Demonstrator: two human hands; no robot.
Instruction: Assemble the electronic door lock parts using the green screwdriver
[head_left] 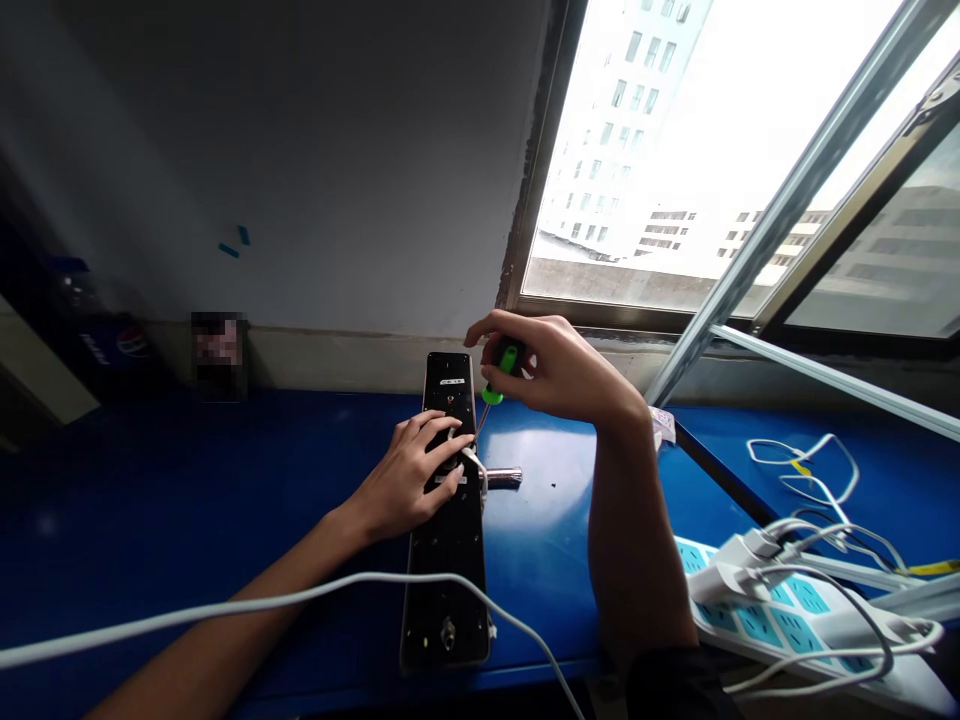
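Note:
A long black panel (448,545) with screws and small white labels lies lengthwise on the blue tabletop. My left hand (411,475) rests across its middle, fingers spread and pressing on the surface. Green and black, the screwdriver (493,385) is gripped by its handle in my right hand (551,370). Its shaft slants down to the panel's right edge, close to my left fingertips; whether the tip sits in a screw is hidden. Beside that edge are a short white cable (474,460) and a shiny metal tube (502,478).
A white cord (300,590) crosses in front of the panel and my left forearm. At the right, a power strip (757,620) holds several plugs and cables near a metal frame (720,300). A dark bottle (112,345) stands at the left. Behind are a wall and window.

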